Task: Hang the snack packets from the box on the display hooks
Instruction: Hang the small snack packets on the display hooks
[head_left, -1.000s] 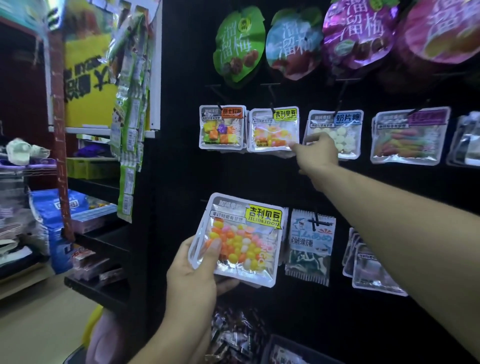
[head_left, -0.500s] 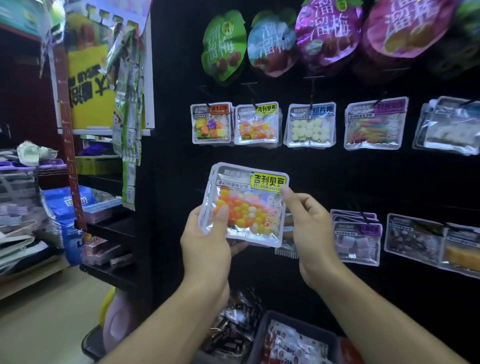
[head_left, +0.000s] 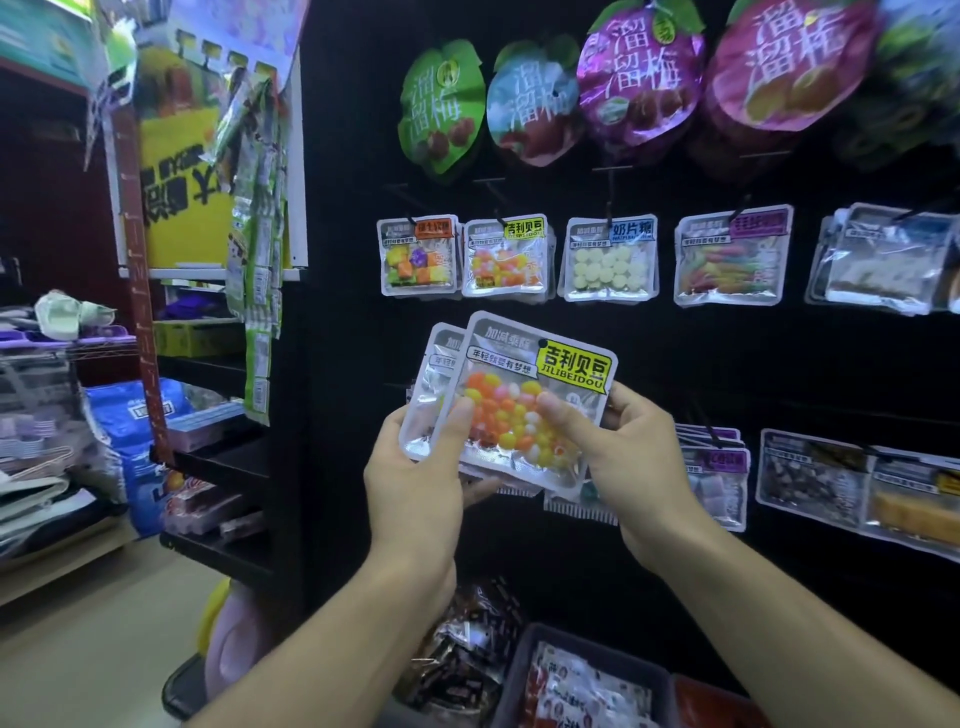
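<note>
Two clear snack packets of orange, yellow and white jelly beans sit fanned in front of the black display wall. My right hand (head_left: 618, 457) pinches the front jelly bean packet (head_left: 524, 405), thumb on its face. My left hand (head_left: 415, 467) grips the second packet (head_left: 431, 395) behind it, thumb on the lower left corner. A matching jelly bean packet (head_left: 506, 257) hangs on a hook in the middle row, straight above. The grey box (head_left: 582, 686) with more packets stands at the bottom.
Round plum bags (head_left: 639, 78) hang in the top row. Other candy packets (head_left: 727, 260) fill the middle and lower hooks. A heap of dark wrapped snacks (head_left: 462, 654) lies left of the box. Shelves with goods (head_left: 208, 431) stand at the left.
My right hand came back from pointing at the middle row and took hold of the front packet. The two packets have slid apart into a fan and sit a little higher.
</note>
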